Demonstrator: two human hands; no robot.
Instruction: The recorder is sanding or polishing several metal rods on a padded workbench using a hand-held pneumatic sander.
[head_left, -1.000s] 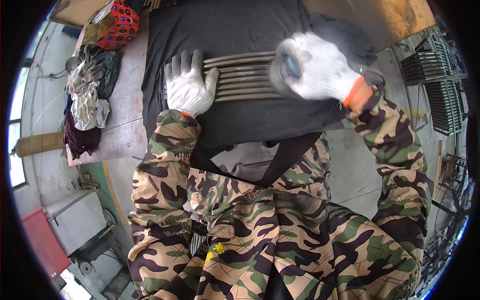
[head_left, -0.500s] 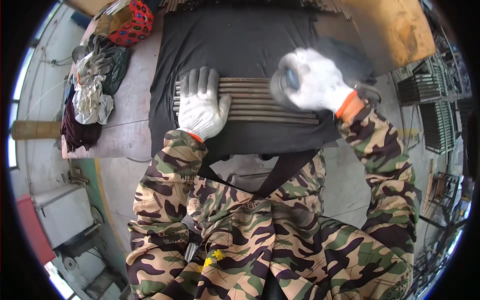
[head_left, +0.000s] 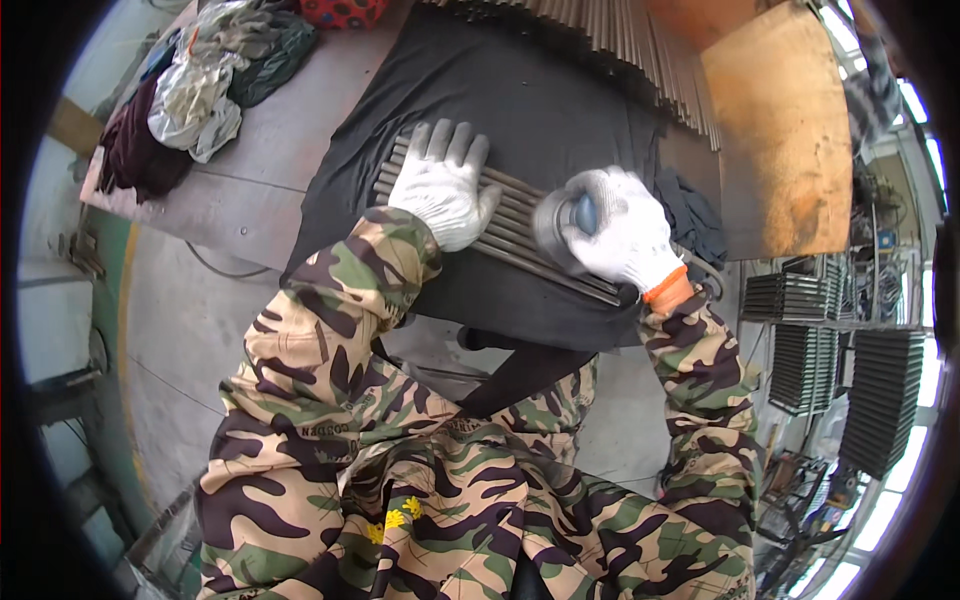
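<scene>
Rods (head_left: pixel 520 235) are pinned flat by the left hand (head_left: pixel 440 185); at 3 o'clock, the right hand (head_left: pixel 620 230) grips a grinder (head_left: pixel 560 225). Grinding appears underway; steady passes along the rods seem needed next.

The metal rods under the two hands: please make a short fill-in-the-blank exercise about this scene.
1. The left hand lies flat on a row of metal ____.
2. The right hand grips a round grinding tool, and both hands wear ____ gloves.
3. The rods lie on a ____ mat.
4. A heap of rags lies to the person's ____.

Missing words: rods; white; black; left
</scene>
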